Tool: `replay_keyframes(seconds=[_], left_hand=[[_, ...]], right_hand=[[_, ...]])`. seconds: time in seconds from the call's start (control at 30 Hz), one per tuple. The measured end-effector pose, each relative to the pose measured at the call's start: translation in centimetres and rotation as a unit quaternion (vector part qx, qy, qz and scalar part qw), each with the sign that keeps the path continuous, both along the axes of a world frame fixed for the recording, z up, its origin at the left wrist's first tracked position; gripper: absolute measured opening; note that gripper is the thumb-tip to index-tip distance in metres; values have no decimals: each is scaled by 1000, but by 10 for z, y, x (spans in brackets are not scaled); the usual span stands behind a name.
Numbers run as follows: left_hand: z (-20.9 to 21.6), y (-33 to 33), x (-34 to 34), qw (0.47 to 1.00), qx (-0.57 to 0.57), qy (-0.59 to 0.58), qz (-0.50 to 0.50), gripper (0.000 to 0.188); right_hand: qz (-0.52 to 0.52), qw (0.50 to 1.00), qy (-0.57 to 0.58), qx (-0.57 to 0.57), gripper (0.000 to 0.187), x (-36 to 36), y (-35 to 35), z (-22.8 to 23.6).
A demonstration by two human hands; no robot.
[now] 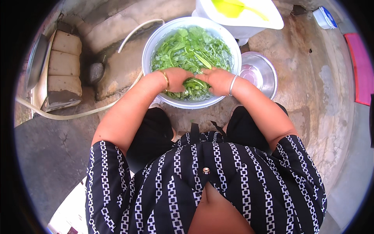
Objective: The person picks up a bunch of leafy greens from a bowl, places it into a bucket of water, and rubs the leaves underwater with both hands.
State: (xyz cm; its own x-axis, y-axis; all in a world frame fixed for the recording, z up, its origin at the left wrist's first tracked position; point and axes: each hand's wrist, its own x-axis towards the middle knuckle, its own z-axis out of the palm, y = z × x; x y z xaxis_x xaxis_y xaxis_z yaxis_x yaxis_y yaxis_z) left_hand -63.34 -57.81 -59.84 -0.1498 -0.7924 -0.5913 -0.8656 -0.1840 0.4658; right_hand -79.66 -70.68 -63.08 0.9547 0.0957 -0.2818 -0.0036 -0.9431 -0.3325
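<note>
A large white basin (150, 46) full of water and green leafy vegetables (191, 48) stands on the concrete floor in front of me. Both my hands are down in the near side of the basin. My left hand (177, 79), with a gold bangle at the wrist, is closed around a bunch of the greens. My right hand (219, 80), with a silver bangle, grips the greens beside it. The two hands almost touch. The fingertips are hidden among the leaves.
A metal bowl (260, 72) sits right of the basin. A white container with yellow liquid (241, 13) stands behind it. A pale hose (83, 113) curves from the left. Stacked bricks (64, 64) lie far left, a pink mat (362, 68) far right.
</note>
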Motion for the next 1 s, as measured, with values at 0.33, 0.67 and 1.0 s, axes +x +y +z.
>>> replay_keyframes(seconds=[0.33, 0.67, 1.0], left_hand=[[-9, -31, -1, 952, -306, 12, 2, 32], [8, -30, 42, 926, -314, 120, 172, 19], [-10, -39, 17, 908, -350, 73, 216, 35]], right_hand=[[-166, 985, -54, 7, 24, 31, -35, 16], [-251, 924, -273, 96, 20, 34, -45, 27], [-281, 855, -288, 328, 24, 47, -46, 23]])
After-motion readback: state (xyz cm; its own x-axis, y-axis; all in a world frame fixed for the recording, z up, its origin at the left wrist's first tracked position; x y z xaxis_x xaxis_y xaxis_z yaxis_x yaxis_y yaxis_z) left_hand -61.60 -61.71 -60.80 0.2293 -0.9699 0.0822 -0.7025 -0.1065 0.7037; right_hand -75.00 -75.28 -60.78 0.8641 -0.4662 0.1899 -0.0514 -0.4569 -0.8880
